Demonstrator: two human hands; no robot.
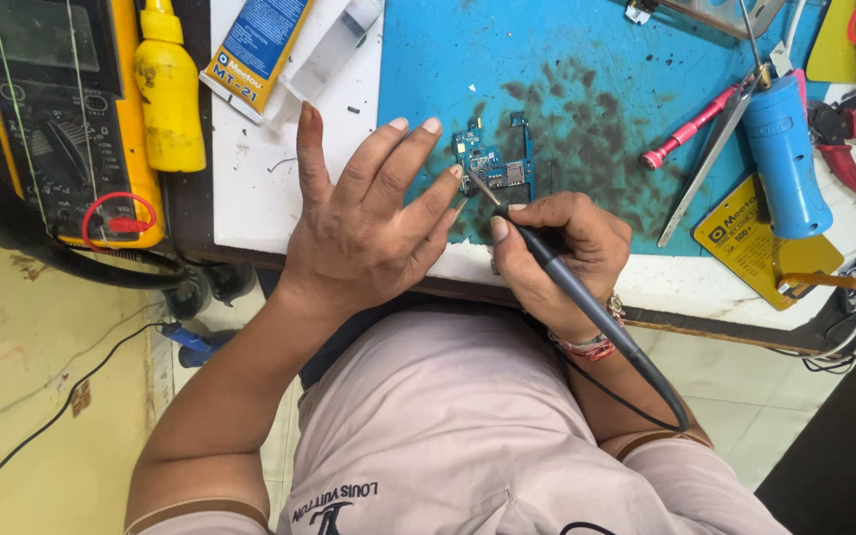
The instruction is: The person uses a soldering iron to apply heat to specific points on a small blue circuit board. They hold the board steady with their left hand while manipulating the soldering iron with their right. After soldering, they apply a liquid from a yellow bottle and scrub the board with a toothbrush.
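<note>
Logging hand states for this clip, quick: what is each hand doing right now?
Left hand: open, fingers spread, fingertips steadying the small blue circuit board.
Right hand: closed around the black pen-shaped probe, tip on the board.

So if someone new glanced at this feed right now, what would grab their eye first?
Probably the small blue circuit board at the centre of the stained blue mat, with the right hand touching a dark probe to it and the left hand steadying its edge with spread fingers. Next, the yellow multimeter and yellow bottle at the far left.
</note>
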